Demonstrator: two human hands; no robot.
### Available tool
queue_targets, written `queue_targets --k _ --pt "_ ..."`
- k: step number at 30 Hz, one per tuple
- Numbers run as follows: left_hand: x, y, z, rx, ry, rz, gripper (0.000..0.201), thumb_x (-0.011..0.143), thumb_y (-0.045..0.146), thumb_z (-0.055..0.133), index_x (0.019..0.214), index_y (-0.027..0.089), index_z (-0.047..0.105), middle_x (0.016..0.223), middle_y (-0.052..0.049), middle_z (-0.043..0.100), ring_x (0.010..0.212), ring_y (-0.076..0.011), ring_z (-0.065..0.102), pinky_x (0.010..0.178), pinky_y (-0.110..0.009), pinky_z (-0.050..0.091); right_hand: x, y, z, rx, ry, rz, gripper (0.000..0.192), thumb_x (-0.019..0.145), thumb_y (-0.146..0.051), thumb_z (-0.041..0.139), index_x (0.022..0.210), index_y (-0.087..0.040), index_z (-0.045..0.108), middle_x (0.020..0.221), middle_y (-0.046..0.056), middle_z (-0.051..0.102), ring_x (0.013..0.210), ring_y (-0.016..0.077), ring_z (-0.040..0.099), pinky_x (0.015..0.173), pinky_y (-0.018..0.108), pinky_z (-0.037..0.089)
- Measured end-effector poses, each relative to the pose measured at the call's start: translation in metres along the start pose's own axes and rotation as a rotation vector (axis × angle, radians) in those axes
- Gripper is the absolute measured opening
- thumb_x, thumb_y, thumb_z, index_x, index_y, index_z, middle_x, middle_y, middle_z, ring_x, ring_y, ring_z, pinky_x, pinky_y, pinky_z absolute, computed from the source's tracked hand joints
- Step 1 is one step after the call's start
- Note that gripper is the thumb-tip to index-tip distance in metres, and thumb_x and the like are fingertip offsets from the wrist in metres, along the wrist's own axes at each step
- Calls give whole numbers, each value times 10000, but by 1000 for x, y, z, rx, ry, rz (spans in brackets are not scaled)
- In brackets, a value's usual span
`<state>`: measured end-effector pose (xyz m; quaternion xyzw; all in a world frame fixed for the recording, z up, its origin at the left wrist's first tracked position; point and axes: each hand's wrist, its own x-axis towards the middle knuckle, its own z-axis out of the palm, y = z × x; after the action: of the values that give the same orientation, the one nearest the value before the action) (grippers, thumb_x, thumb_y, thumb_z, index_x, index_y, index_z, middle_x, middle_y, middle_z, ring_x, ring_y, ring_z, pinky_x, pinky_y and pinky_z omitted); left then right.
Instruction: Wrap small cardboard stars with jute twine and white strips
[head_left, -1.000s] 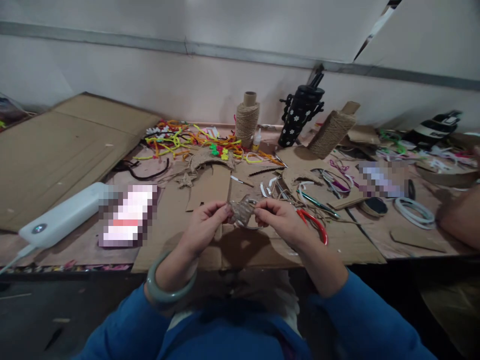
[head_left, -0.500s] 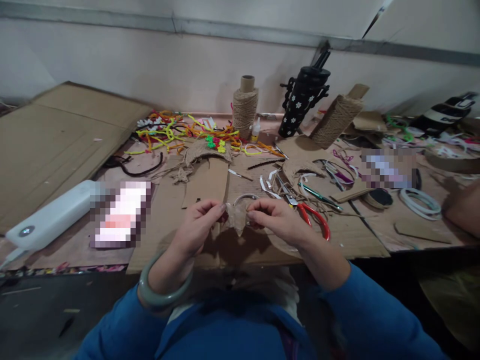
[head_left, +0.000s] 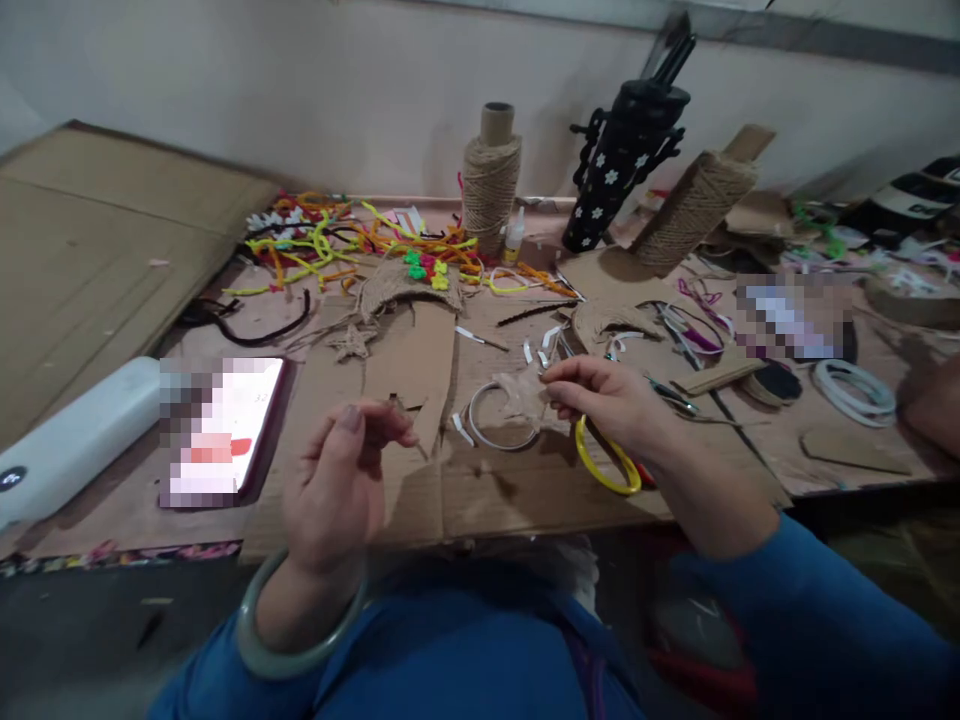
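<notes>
My right hand (head_left: pixel 600 395) pinches a pale, see-through, star-like piece (head_left: pixel 520 397) between thumb and fingertips, over the cardboard. Right behind that piece lies a thin white ring (head_left: pixel 480 438), partly covered by it. My left hand (head_left: pixel 341 475) is raised apart from it, fingers loosely curled with gaps, and no object shows in it. Below my right hand are scissors with yellow and red handles (head_left: pixel 611 462), their blades hidden by the hand. Beyond the left hand rest a twine-wrapped star (head_left: pixel 352 342) and a twine-wrapped crescent (head_left: pixel 409 290) with coloured flowers.
Twine spools (head_left: pixel 491 190) and a black flowered tumbler (head_left: pixel 611 175) stand at the back. A glue bottle (head_left: pixel 514 240) sits near tangled pipe cleaners (head_left: pixel 322 245). A phone (head_left: pixel 225 430) and white device (head_left: pixel 82 430) lie left. Another person's arm (head_left: pixel 934 390) shows at right.
My left hand has let go of the see-through piece and moved left and down. My right hand has carried it to the right, uncovering the white ring.
</notes>
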<state>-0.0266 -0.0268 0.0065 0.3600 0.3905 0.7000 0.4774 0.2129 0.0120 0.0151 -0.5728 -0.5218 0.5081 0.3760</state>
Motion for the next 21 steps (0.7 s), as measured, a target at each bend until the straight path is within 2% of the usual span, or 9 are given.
queue_targets --k 3,6,11,16,21 --pt "-8 7 -16 118 -81 69 116 806 261 641 739 208 720 647 7 681 621 -119 619 604 -225 510 -1 2 25 -86 -107 -96 100 714 -265 617 767 -181 631 654 -26 611 551 94 543 541 226 454" --pt "-17 9 -35 281 -142 106 137 853 197 582 816 216 712 731 3 688 694 -126 619 677 -240 507 1 5 50 -249 -191 -204 115 790 -240 544 806 -189 646 718 -4 654 615 115 583 591 240 463" --pt "-22 2 -53 618 -317 150 151 846 126 561 862 224 675 782 10 686 744 -121 630 683 -217 510 11 5 78 -617 -157 -328 222 861 -191 478 954 -184 679 846 43 727 781 168 656 720 278 470" --pt "-20 -4 -55 756 -440 251 151 835 108 552 882 221 640 788 15 691 745 -111 648 677 -199 517 12 1 90 -879 -151 -349 255 907 -221 456 1023 -180 679 924 79 743 840 201 683 742 293 472" --pt "-17 -7 -52 846 -506 297 144 826 119 567 918 205 637 859 -10 713 811 -117 670 736 -200 526 -13 7 82 -1066 -178 -425 240 897 -197 470 991 -183 690 875 80 750 763 208 699 656 284 474"
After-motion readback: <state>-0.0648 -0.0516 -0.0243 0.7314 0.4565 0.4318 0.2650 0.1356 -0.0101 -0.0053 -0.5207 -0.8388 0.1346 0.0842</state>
